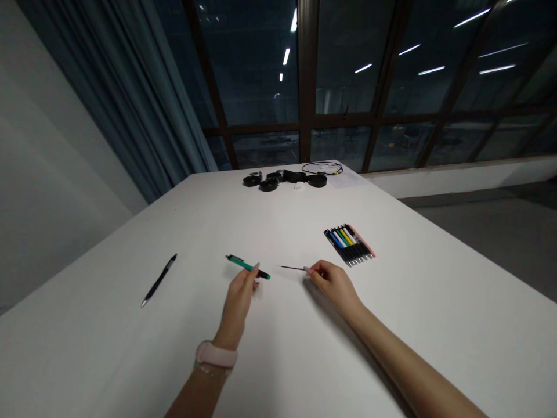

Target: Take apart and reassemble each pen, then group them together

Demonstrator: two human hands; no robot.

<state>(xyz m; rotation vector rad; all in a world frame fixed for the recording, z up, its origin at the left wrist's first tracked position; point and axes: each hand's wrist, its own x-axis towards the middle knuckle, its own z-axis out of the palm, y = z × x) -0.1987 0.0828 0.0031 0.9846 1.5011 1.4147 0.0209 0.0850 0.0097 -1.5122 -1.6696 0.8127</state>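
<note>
My left hand [242, 288] pinches a green pen [240, 262] with a black grip and green tip, pointing right. My right hand [333, 283] holds the right end of a thin dark stick [292, 267], like a pen refill, between thumb and fingertips; its other end points left toward the green pen, with a gap between them. To the left, a black pen [159, 281] lies alone on the white table [278, 354]. Beyond my right hand, a row of several pens [348, 245] in various colours lies side by side.
Several black rolls [268, 184] sit at the table's far end, beside a small white object [299, 186]. A looped black cable [322, 168] rests on papers [348, 179] at the back right. Windows and a blue curtain [130, 87] stand behind.
</note>
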